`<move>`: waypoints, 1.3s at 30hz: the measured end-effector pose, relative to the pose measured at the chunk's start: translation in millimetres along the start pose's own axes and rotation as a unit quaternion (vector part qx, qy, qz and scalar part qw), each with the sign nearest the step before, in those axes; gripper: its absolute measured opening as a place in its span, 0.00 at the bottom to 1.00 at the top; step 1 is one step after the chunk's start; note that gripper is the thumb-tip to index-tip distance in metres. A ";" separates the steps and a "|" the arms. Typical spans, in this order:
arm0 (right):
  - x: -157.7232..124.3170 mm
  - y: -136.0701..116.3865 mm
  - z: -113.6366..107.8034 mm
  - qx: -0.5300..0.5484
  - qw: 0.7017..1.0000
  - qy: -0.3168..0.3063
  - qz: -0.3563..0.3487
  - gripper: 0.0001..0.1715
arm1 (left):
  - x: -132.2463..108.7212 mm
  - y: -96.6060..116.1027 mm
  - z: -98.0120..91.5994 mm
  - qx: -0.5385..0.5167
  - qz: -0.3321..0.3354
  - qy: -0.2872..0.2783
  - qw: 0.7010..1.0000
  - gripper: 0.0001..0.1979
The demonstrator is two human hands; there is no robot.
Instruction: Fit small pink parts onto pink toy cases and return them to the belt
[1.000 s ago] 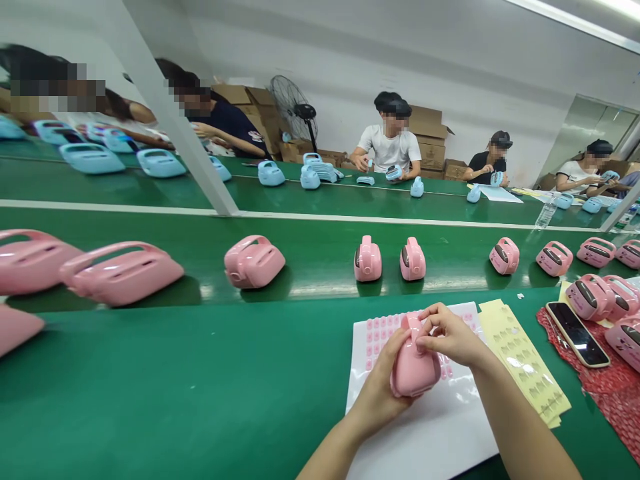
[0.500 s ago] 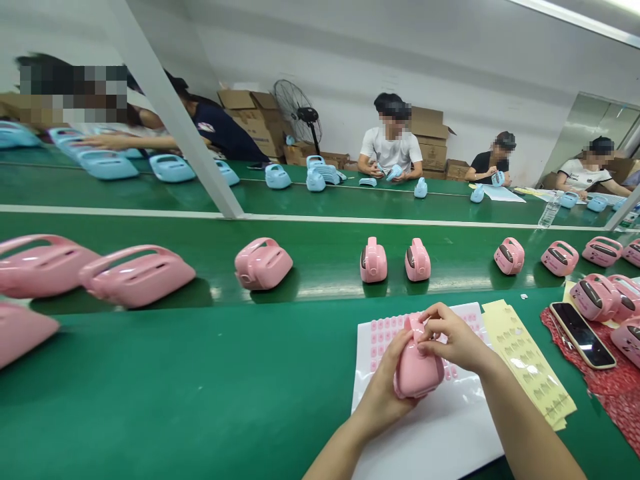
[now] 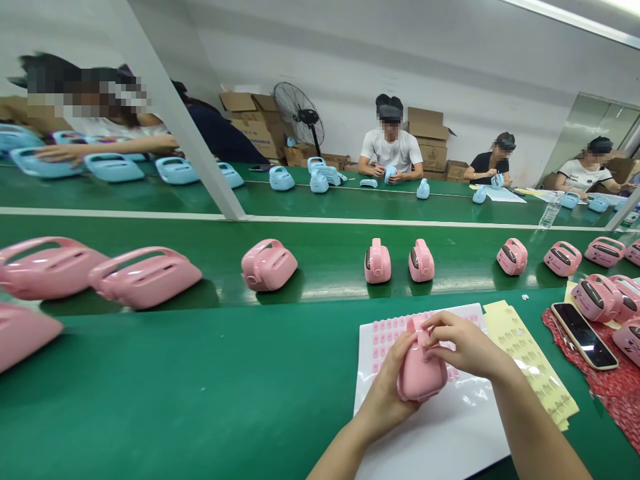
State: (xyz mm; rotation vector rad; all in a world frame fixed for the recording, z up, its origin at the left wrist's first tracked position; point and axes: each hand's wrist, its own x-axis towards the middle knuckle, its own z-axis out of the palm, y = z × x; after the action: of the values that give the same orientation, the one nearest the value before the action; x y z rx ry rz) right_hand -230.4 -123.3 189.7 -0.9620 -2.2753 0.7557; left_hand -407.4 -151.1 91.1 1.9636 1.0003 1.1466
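Observation:
A pink plastic case with a carry handle (image 3: 423, 381) is tilted up over the white sheet, its rounded side toward me. My left hand (image 3: 387, 393) is wrapped round its left side and grips it. My right hand (image 3: 463, 343) is at the top, thumb and fingers pinched against the foot of the handle. Whatever lies between those fingertips is hidden. Beneath is a white sheet (image 3: 430, 443) with rows of small pink stickers (image 3: 384, 337). Yellow sticker sheets (image 3: 530, 360) lie just right of it.
Similar pink cases (image 3: 270, 265) stand along the green bench (image 3: 150, 393). A phone (image 3: 585, 335) rests on red bubble wrap (image 3: 610, 393) at the right. A slanted white post (image 3: 200, 153) rises beyond. Several co-workers sit opposite, with blue cases (image 3: 177, 171) near them.
My right hand has shifted slightly at the handle, while my left keeps its grip. Opposite, a person's arm at the left has moved over the blue cases.

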 end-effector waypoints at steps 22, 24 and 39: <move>11.7 -2.2 15.9 0.046 0.997 0.026 0.055 0.06 | -3.7 2.0 -9.7 -0.009 -0.017 0.006 1.000 0.42; 10.6 -2.0 15.2 0.002 0.999 0.016 0.029 0.06 | -4.1 2.4 -11.5 -0.010 -0.025 0.007 1.000 0.43; 6.5 -20.6 22.1 -0.123 0.986 -0.045 0.103 0.32 | -10.0 -2.9 -18.2 0.001 -0.041 0.006 0.999 0.42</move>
State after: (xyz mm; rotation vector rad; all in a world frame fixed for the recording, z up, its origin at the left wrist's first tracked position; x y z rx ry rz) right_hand -258.3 -136.6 190.0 -1.3192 -2.4132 0.6217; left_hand -427.9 -155.5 92.1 1.9005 1.0794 1.1145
